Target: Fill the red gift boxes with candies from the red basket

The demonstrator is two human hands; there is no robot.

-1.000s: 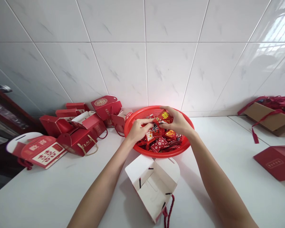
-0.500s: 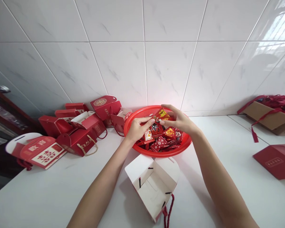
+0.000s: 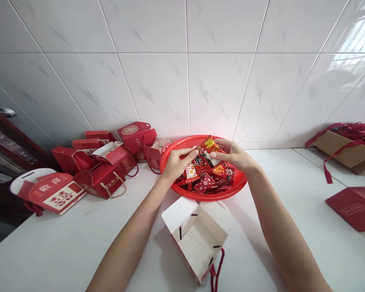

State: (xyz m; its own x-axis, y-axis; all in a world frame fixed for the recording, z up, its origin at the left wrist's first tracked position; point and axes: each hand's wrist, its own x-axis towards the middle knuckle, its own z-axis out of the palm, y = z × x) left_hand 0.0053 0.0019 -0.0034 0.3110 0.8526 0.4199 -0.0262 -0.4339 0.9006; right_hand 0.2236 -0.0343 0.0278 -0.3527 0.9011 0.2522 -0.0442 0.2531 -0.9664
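Between my two hands is a red snack packet (image 3: 203, 161) with black lettering and a yellow patch, held tilted above the basket. My left hand (image 3: 178, 165) pinches its left edge between thumb and fingers. On the opposite side, my right hand (image 3: 236, 157) grips it, thumb in front and fingers behind. Below them, a red plastic basket (image 3: 207, 197) holds several wrapped sweets, among them a dotted red one (image 3: 205, 184). An open gift box (image 3: 197, 241) with a white inside and a red cord stands in front of the basket; nothing lies in it.
Several red gift boxes (image 3: 99, 180) crowd the left of the white counter. At right are a cardboard box (image 3: 342, 150) of dark red ribbons and another red box (image 3: 354, 207). A tiled wall (image 3: 158, 89) rises behind.
The snack packet has come up and now shows more of its front. My right hand has turned and lowered slightly around its right side; my left hand stays nearly in place.
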